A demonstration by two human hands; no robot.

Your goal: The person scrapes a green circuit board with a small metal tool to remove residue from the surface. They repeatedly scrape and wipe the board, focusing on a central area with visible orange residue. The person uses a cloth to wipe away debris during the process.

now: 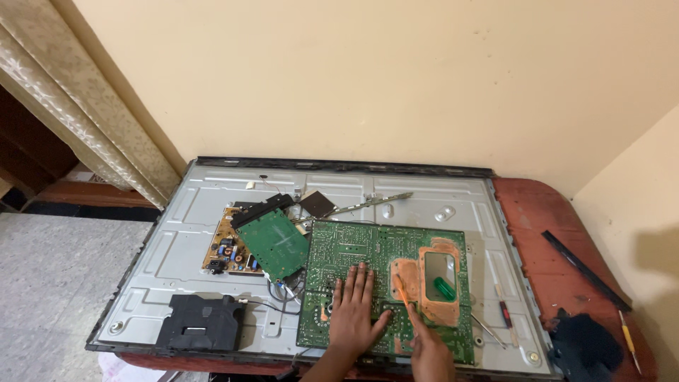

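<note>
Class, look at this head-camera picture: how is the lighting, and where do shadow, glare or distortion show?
Head view: soft, even light; a faint shadow on the right wall; slight sheen on the metal panel; wide-angle bending at the edges; the left hand and large green circuit board are sharp.

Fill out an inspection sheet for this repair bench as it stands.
Surface: red-brown table carrying a flat metal back panel.
Job's things: large green circuit board lying solder side up on the panel.
Clutter: smaller green board tilted over a brown board; black speaker box; screwdriver; black cloth; long black strip.
Grippers: left hand flat on the large board; right hand holds an orange tool against it.
Cables: thin wires between the boards.
Surroundings: cream wall, curtain, grey floor.
</note>
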